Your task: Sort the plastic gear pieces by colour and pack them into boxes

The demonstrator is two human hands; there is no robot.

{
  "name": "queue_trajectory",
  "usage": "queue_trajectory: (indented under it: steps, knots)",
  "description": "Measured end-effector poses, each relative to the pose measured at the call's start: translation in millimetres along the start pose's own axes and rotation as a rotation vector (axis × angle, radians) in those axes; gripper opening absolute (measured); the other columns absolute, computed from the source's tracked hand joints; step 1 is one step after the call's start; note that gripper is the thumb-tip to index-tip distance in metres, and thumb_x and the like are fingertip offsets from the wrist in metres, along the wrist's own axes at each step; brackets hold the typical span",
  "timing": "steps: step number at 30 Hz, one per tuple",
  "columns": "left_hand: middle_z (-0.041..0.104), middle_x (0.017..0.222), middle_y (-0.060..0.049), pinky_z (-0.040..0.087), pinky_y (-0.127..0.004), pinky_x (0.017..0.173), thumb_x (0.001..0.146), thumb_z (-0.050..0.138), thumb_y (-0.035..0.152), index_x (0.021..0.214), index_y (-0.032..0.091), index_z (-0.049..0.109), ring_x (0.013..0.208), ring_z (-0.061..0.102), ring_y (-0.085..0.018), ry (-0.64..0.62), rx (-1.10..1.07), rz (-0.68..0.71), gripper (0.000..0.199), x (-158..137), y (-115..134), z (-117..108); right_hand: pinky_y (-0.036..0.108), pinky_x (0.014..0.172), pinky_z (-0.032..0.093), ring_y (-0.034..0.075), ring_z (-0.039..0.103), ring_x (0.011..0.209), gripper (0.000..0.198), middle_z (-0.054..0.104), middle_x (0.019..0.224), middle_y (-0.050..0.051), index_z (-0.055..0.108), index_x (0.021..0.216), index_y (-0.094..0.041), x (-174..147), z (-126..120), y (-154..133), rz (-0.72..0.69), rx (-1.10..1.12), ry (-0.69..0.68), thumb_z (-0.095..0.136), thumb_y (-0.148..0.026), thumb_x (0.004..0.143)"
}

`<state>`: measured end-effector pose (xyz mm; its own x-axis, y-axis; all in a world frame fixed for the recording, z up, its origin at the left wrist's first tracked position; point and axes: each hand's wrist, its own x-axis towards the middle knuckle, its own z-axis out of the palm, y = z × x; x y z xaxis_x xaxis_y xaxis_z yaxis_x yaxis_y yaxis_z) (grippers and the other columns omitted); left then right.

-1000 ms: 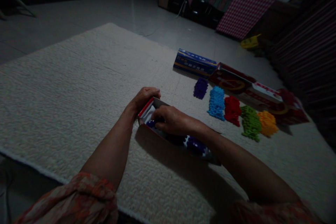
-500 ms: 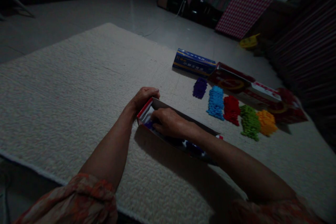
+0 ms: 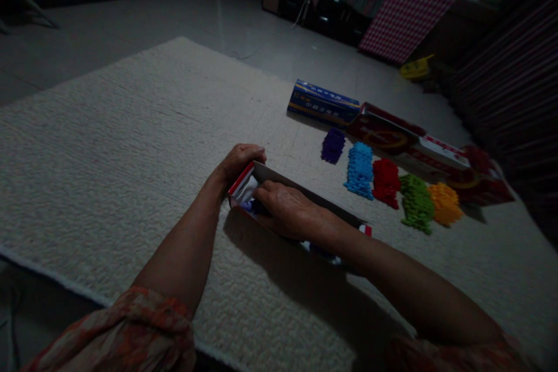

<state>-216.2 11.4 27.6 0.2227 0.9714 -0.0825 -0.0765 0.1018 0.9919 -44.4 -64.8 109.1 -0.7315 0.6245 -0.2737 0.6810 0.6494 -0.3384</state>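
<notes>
A long, narrow cardboard box [image 3: 305, 183] with a red edge lies open side up on the beige mat. My left hand [image 3: 240, 161] is closed round its far left end, fingers over the outer corner. Inside the box, my right hand [image 3: 285, 206] reaches down with its back turned up. Its fingertips are hidden, so I cannot tell what they hold. Small purple pieces [image 3: 247, 205] and a white lining [image 3: 244, 189] show beside the fingers. More dark purple and white contents [image 3: 321, 250] lie under my right wrist.
Piles of small plastic pieces lie to the right: purple [image 3: 333, 146], light blue [image 3: 360, 170], red [image 3: 386, 182], green [image 3: 417, 203] and orange [image 3: 444, 203]. Behind them stand a blue box [image 3: 323, 103] and dark red boxes [image 3: 387, 131]. The textured mat [image 3: 131, 128] lies on a tiled floor.
My right hand has shifted slightly and flattened inside the box, its fingertips now lower and less visible. More of the white lining shows. My left hand has stayed on the box end.
</notes>
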Motion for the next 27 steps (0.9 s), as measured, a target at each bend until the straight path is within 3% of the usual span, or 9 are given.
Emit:
queue_trajectory:
  steps: [11, 16, 19, 22, 25, 27]
  knots:
    - [0.065, 0.064, -0.003, 0.046, -0.026, 0.058, 0.08, 0.063, 0.041, 0.065, 0.017, 0.065, 0.056, 0.057, -0.012, 0.001, -0.018, -0.005, 0.029, -0.2, -1.2, 0.2, 0.035, 0.082, 0.052, 0.025, 0.065, 0.096, 0.03, 0.068, 0.114, 0.016, 0.068, 0.115, -0.011, 5.5, 4.0, 0.0, 0.032, -0.028, 0.0, 0.067, -0.031, 0.093]
    - [0.065, 0.061, -0.002, 0.046, -0.026, 0.057, 0.079, 0.065, 0.041, 0.064, 0.017, 0.065, 0.055, 0.057, -0.013, -0.014, -0.016, -0.025, 0.029, -2.5, 4.4, 1.3, 0.031, 0.078, 0.05, 0.021, 0.064, 0.091, 0.021, 0.069, 0.112, 0.013, 0.069, 0.109, -0.014, -18.0, -27.1, -2.0, 0.014, -0.007, 0.083, 0.066, -0.028, 0.093]
    - [0.065, 0.061, -0.003, 0.046, -0.027, 0.056, 0.079, 0.065, 0.043, 0.063, 0.017, 0.065, 0.054, 0.057, -0.014, -0.022, 0.0, -0.019, 0.03, -2.8, 6.5, 1.1, 0.029, 0.077, 0.047, 0.018, 0.065, 0.087, 0.016, 0.072, 0.103, 0.01, 0.072, 0.105, -0.017, -32.1, -52.6, 29.3, 0.055, 0.009, 0.252, 0.06, -0.023, 0.097]
    - [0.066, 0.061, -0.004, 0.046, -0.027, 0.056, 0.078, 0.066, 0.044, 0.063, 0.018, 0.066, 0.054, 0.058, -0.014, -0.028, -0.02, -0.049, 0.03, -2.3, 7.1, 1.0, 0.03, 0.08, 0.045, 0.019, 0.066, 0.088, 0.018, 0.073, 0.095, 0.009, 0.075, 0.096, -0.016, -36.6, -64.9, 89.2, 0.289, -0.084, 0.435, 0.057, -0.015, 0.094]
    - [0.067, 0.062, -0.005, 0.046, -0.027, 0.056, 0.078, 0.067, 0.044, 0.064, 0.018, 0.067, 0.055, 0.059, -0.015, -0.024, -0.043, -0.075, 0.03, -2.2, 6.2, 1.0, 0.031, 0.085, 0.046, 0.023, 0.066, 0.098, 0.022, 0.073, 0.106, 0.013, 0.076, 0.103, -0.015, -33.9, -55.3, 147.7, 0.578, -0.198, 0.487, 0.057, -0.013, 0.092]
    - [0.068, 0.063, -0.005, 0.047, -0.027, 0.055, 0.078, 0.068, 0.044, 0.065, 0.018, 0.067, 0.054, 0.059, -0.015, -0.015, -0.049, -0.083, 0.029, -2.4, 4.8, 1.1, 0.033, 0.089, 0.046, 0.025, 0.064, 0.106, 0.028, 0.07, 0.116, 0.015, 0.073, 0.114, -0.015, -31.3, -40.0, 172.4, 0.664, -0.265, 0.496, 0.056, -0.015, 0.093]
